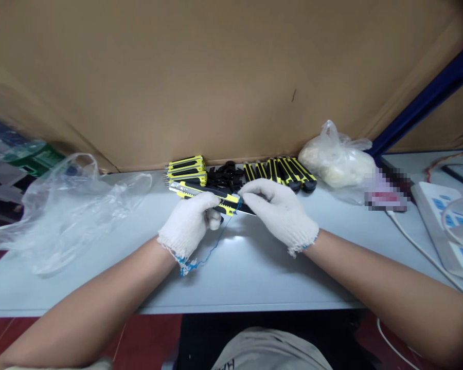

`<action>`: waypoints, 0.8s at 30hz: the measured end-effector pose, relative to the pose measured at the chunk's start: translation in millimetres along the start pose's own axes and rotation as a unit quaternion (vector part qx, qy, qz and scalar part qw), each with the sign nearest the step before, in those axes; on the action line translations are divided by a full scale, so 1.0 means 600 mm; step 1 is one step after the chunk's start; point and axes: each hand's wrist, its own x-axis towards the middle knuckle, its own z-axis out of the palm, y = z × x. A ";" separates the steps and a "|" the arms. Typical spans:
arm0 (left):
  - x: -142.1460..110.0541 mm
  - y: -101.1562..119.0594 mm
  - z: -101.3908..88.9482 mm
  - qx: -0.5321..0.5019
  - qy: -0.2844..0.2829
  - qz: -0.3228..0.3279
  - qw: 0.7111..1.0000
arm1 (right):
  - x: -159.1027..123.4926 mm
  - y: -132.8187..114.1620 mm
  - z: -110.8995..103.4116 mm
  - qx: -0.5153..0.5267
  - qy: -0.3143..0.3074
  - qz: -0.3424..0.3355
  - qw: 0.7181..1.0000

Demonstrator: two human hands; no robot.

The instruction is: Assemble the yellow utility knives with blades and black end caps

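Note:
Both my hands wear white knit gloves. My left hand (191, 221) is closed around a yellow-and-black utility knife (193, 189), held slanting above the table. At the knife's right end, the fingertips of my right hand (278, 210) are pinched together; what lies between them is too small to make out. A loose blue thread (212, 250) runs from the left glove's frayed cuff up to that end of the knife. Behind my hands lie a stack of similar utility knives (185, 165), a pile of small black parts (227, 174) and a row of more knives (283, 171).
A crumpled clear plastic bag (73, 216) covers the table's left side. At the right stand a tied bag of white stuff (343, 162), a blurred-out pink item (386, 192) and a white power strip (447, 226) with cables. A brown cardboard-like wall (216, 77) closes off the back.

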 end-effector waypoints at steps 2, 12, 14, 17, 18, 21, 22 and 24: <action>0.000 0.000 0.000 0.000 0.002 -0.006 1.000 | 0.004 -0.001 0.000 0.067 0.008 0.045 0.997; -0.003 0.005 0.005 -0.019 0.001 -0.019 1.000 | 0.039 0.018 -0.018 0.509 0.033 0.217 0.832; -0.003 0.004 0.004 -0.018 0.002 -0.022 1.000 | 0.046 0.020 -0.029 0.512 0.049 0.231 0.826; -0.004 0.003 0.002 -0.014 -0.002 -0.030 0.999 | 0.058 0.022 -0.048 0.520 0.080 0.244 0.815; -0.004 0.003 0.002 -0.012 -0.005 -0.030 0.999 | 0.062 0.021 -0.055 0.517 0.076 0.246 0.817; -0.004 0.003 0.001 -0.017 -0.012 -0.039 0.999 | 0.070 0.017 -0.076 0.463 0.034 0.230 0.855; -0.004 0.004 0.002 -0.023 -0.014 -0.045 0.999 | 0.071 0.014 -0.083 0.435 0.024 0.215 0.874; -0.004 0.007 0.004 -0.041 -0.012 -0.059 0.997 | 0.068 0.004 -0.098 0.363 0.036 0.173 0.915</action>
